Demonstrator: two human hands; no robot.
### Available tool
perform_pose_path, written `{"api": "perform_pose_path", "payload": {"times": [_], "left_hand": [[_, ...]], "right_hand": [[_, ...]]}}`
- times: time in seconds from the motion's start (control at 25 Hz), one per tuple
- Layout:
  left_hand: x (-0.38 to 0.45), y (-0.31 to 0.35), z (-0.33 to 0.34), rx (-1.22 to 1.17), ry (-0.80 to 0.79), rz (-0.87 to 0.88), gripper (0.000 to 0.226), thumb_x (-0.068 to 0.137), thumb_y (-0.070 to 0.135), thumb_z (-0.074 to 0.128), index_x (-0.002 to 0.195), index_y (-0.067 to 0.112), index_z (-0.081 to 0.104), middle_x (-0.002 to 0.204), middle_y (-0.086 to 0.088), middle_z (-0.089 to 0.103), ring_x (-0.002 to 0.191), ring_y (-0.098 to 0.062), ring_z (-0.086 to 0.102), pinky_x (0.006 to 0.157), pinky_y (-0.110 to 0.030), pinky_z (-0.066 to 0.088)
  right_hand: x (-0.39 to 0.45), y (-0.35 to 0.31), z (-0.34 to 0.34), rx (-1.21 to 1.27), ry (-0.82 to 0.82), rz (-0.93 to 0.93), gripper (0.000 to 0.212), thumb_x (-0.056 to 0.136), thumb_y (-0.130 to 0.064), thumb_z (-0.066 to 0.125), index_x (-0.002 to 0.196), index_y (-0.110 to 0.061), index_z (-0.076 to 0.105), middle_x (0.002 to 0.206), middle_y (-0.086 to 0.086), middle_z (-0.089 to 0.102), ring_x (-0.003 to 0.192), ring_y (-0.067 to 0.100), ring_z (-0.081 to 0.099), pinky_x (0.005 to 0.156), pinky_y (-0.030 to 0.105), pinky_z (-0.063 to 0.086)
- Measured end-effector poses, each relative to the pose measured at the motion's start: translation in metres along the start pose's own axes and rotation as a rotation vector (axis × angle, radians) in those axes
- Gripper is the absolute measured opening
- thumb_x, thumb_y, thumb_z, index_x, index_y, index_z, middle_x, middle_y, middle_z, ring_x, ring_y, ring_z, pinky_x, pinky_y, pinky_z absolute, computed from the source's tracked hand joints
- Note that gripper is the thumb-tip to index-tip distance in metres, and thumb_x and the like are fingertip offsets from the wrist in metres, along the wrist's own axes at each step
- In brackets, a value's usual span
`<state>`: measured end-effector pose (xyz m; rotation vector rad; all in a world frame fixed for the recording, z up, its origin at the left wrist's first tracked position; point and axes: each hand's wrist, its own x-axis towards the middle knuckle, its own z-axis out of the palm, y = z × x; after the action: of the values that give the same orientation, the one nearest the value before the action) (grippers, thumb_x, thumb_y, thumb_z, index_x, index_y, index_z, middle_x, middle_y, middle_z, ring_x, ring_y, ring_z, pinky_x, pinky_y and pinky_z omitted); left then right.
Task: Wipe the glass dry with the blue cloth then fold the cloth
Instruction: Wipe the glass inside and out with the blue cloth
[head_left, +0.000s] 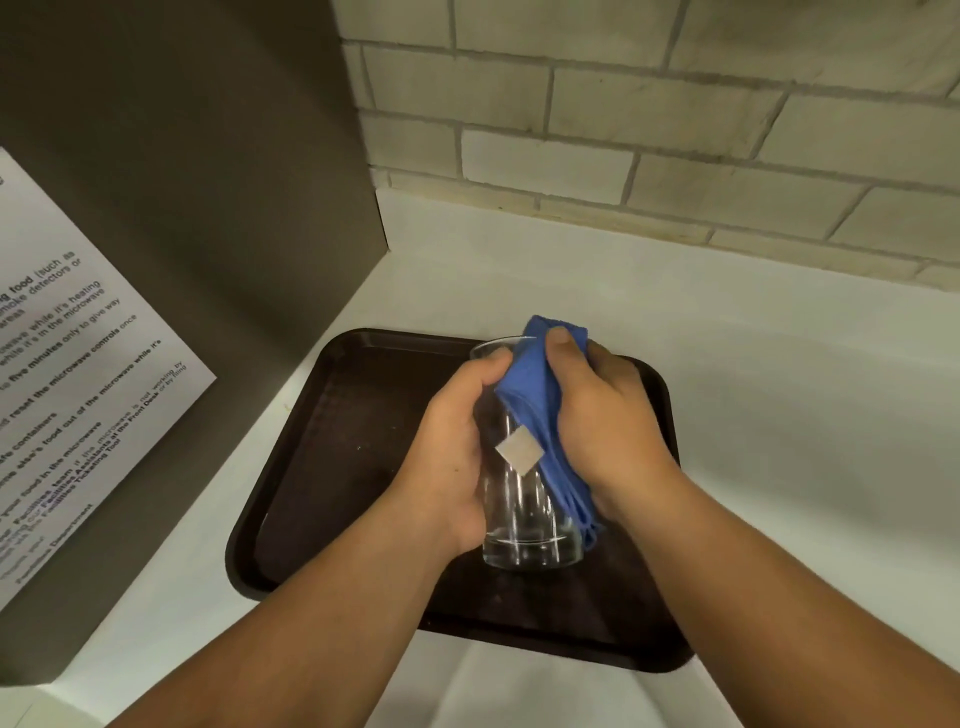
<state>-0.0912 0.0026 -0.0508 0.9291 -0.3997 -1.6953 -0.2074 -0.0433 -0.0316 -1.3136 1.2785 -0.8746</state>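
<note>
Head view: one glass (524, 514) is held above one dark tray (332, 441) on the bench (779, 395), its long axis running from base near the wearer to rim farther away. Left hand (457, 447) clasps its left side; right hand (608, 415) presses one blue cloth (530, 384) against its right side, thumb at the rim.

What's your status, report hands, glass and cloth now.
Left hand gripping glass above brown tray. Right hand pressing blue cloth against glass side. Cloth bunched, not folded. Nothing in the way.
</note>
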Motion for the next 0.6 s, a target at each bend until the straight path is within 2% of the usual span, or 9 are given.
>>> {"api": "perform_pose_path", "payload": {"times": [0.04,0.12,0.2,0.24,0.32,0.36,0.48,0.6], "left_hand": [[-0.001,0.002,-0.001,-0.002,0.007,-0.016,0.043,0.084,0.049,0.066,0.096,0.012,0.086,0.087,-0.009,0.084,0.076,-0.024,0.081,0.067,-0.035,0.065],[0.002,0.004,-0.006,0.013,0.095,-0.03,0.053,0.084,0.057,0.067,0.096,0.009,0.084,0.089,-0.01,0.081,0.076,-0.026,0.078,0.069,-0.036,0.063],[0.003,0.007,-0.01,0.061,0.196,-0.007,0.055,0.08,0.062,0.069,0.089,0.009,0.082,0.081,-0.009,0.076,0.07,-0.024,0.074,0.068,-0.034,0.06],[0.004,0.006,-0.01,0.089,0.224,0.006,0.055,0.08,0.062,0.069,0.087,0.01,0.082,0.077,-0.008,0.075,0.069,-0.023,0.073,0.067,-0.035,0.059],[0.004,0.002,-0.008,0.142,0.215,0.031,0.049,0.083,0.056,0.068,0.094,0.01,0.083,0.084,-0.009,0.079,0.077,-0.025,0.076,0.072,-0.036,0.061],[0.003,0.0,-0.005,0.145,0.186,0.033,0.045,0.084,0.051,0.069,0.098,0.011,0.084,0.09,-0.011,0.081,0.082,-0.026,0.078,0.076,-0.038,0.063],[0.0,0.005,0.0,0.017,0.095,-0.047,0.055,0.072,0.051,0.075,0.107,0.009,0.084,0.1,-0.015,0.08,0.087,-0.03,0.077,0.084,-0.041,0.061],[0.0,0.012,0.001,0.041,0.107,-0.057,0.065,0.076,0.054,0.071,0.12,0.008,0.079,0.105,-0.016,0.079,0.093,-0.032,0.075,0.087,-0.042,0.059]], "right_hand": [[-0.004,0.002,-0.003,0.044,-0.024,0.034,0.04,0.102,-0.042,0.045,0.097,-0.011,0.069,0.089,0.017,0.076,0.085,0.031,0.074,0.083,0.048,0.059],[-0.026,0.014,-0.007,0.069,-0.15,0.037,0.038,0.103,-0.04,0.043,0.097,-0.014,0.07,0.088,0.014,0.076,0.081,0.028,0.074,0.076,0.039,0.06],[-0.05,0.027,-0.005,0.025,-0.286,-0.046,0.031,0.098,-0.044,0.046,0.106,-0.022,0.065,0.092,0.004,0.075,0.081,0.023,0.074,0.074,0.034,0.062],[-0.054,0.03,-0.005,-0.01,-0.303,-0.112,0.027,0.097,-0.044,0.047,0.111,-0.025,0.061,0.094,0.0,0.073,0.084,0.021,0.073,0.075,0.033,0.062],[-0.043,0.026,-0.002,-0.077,-0.248,-0.218,0.024,0.098,-0.039,0.05,0.119,-0.026,0.056,0.096,-0.006,0.072,0.09,0.014,0.073,0.079,0.027,0.06],[-0.033,0.021,-0.001,-0.084,-0.194,-0.213,0.026,0.099,-0.039,0.051,0.12,-0.024,0.056,0.098,-0.006,0.073,0.092,0.012,0.073,0.081,0.027,0.059],[-0.002,0.003,-0.003,0.088,-0.084,-0.023,0.027,0.096,-0.049,0.053,0.102,-0.027,0.067,0.092,0.003,0.079,0.087,0.017,0.075,0.084,0.038,0.059],[0.004,0.004,0.007,0.115,-0.02,0.005,0.029,0.094,-0.051,0.053,0.087,-0.026,0.066,0.088,0.006,0.078,0.082,0.019,0.076,0.085,0.046,0.06]]}}
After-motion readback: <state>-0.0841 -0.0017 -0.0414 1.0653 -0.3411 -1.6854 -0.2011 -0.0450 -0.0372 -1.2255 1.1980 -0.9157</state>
